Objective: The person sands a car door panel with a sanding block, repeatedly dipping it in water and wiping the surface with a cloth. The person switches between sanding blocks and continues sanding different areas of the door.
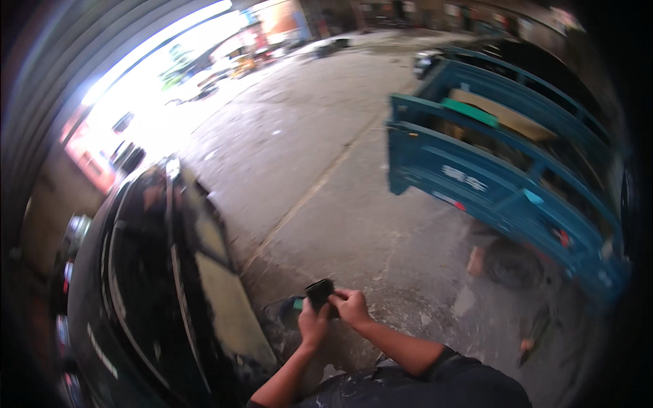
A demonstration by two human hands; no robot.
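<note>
Concrete floor [320, 183] runs out from the worker's feet toward a bright opening at the upper left. Above it, near the lower middle of the view, the left hand [313, 325] has its fingers closed around the lower part of a dark flat object [320, 292], and the right hand [351, 306] appears to pinch its right edge between thumb and fingers. Its upper end stays uncovered. It looks light enough for one palm and probably fairly firm, though the blur hides its material and whether its face is slick; the lower end and side edges seem the surest places to hold.

Just left of the hands stands a black car [143, 272], with a pale patch [224, 306] along its side. Well apart on the right is a blue cargo bed [462, 166] with railed sides. Inside it lie a green piece [471, 112] and a tan board [507, 117]; deeper contents sink into shade and cannot be told. A wheel [511, 264] sits beneath.
</note>
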